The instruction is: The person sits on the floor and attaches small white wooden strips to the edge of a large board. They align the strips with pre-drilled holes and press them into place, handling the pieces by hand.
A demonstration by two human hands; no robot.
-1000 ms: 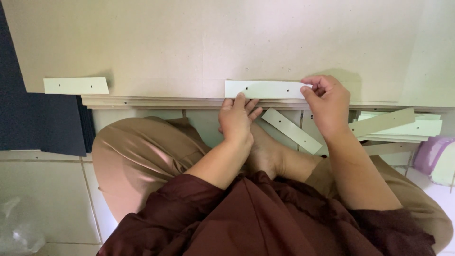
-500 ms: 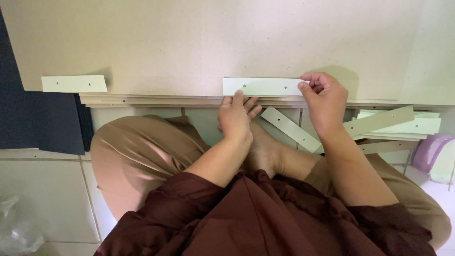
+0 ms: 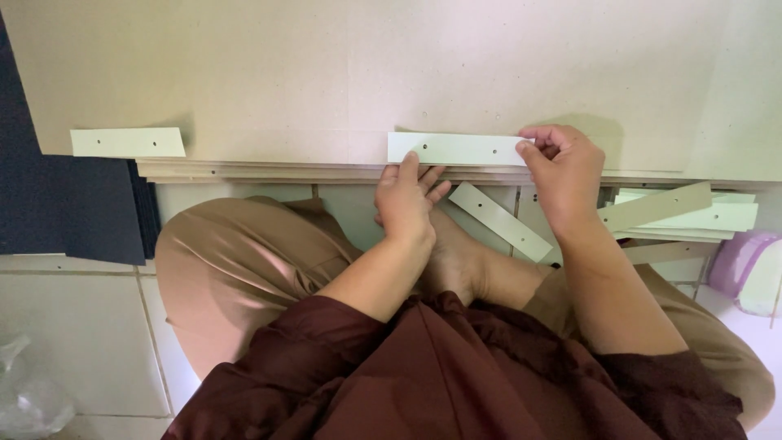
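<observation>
A pale green strip [image 3: 458, 149] with small punched holes lies flat along the near edge of a stack of large beige boards [image 3: 366, 65], its long side parallel to that edge. The right hand [image 3: 564, 173] is at the strip's right end, fingers curled and thumb and fingertips pinched on that end. The left hand [image 3: 405, 204] sits below the strip near its left part, fingers extended and slightly spread, the fingertips [image 3: 410, 160] touching the strip's lower edge and the board edge beneath it; this hand grips nothing, it only presses. A second pale green strip [image 3: 128, 143] of the same kind lies on the same board edge, well apart to the left, untouched. A further strip [image 3: 499, 221] lies tilted on the tiled floor [image 3: 73, 326] just below the boards, between the two hands. More strips [image 3: 684, 213] lie in a loose pile on the floor to the right of the right forearm, some crossed over others. A dark blue sheet [image 3: 57, 204] lies at the left, partly under the boards. A purple-and-white object [image 3: 737, 265] sits at the far right edge; its kind cannot be determined. The person sits on the floor in tan trousers and a maroon top.
</observation>
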